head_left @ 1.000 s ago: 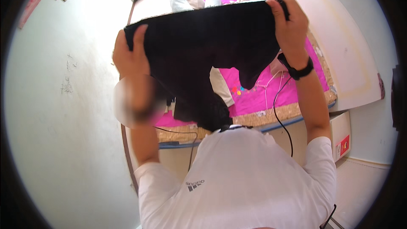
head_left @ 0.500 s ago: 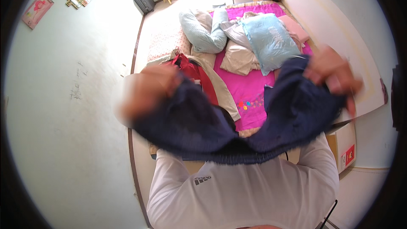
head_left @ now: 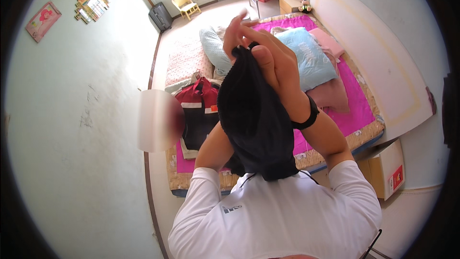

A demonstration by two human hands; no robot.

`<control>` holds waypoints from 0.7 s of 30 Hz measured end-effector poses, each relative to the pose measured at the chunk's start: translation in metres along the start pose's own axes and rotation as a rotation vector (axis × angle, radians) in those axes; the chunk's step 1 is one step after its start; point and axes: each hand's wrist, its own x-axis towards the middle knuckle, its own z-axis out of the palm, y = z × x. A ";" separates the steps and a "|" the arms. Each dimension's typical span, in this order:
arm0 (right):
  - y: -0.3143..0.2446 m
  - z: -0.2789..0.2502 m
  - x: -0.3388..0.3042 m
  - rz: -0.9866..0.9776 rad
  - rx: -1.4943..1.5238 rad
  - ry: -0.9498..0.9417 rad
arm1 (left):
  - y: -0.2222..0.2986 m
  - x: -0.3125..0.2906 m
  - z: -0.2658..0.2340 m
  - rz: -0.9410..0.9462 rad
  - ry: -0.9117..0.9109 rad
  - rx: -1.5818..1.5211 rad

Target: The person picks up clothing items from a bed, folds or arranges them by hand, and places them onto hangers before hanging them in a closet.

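Note:
A dark navy garment (head_left: 258,115) with a ribbed, gathered edge hangs folded together in front of my chest. My right hand (head_left: 282,69), a black band at its wrist, closes on the garment's top, thumb pressed against the cloth. Close beside it is my left hand (head_left: 233,33), also at the garment's top; only some of its fingers show, and the cloth hides much of the left forearm. Beyond the garment to the left, a red, black and cream piece of clothing (head_left: 199,110) lies on the bed.
The bed (head_left: 366,124) has a magenta sheet over a woven mat. A light blue pillow (head_left: 306,57), a pink pillow (head_left: 330,93) and patterned bedding (head_left: 189,57) lie on it. A white board (head_left: 378,62) leans along the right wall. Farther off stand a yellow chair (head_left: 186,5) and a dark suitcase (head_left: 163,17).
My hands have come together from wide apart, meeting high near the middle. The garment, stretched between them before, now hangs folded and narrow. The view has shifted slightly.

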 end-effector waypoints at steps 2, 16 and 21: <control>0.007 -0.003 0.004 -0.058 -0.061 0.016 | 0.003 -0.009 -0.001 -0.002 -0.014 0.017; 0.044 0.018 -0.069 0.213 0.376 0.116 | -0.002 -0.008 -0.030 0.082 -0.130 0.034; 0.029 0.003 -0.069 0.223 0.257 -0.035 | 0.070 -0.022 -0.108 0.222 -0.433 0.198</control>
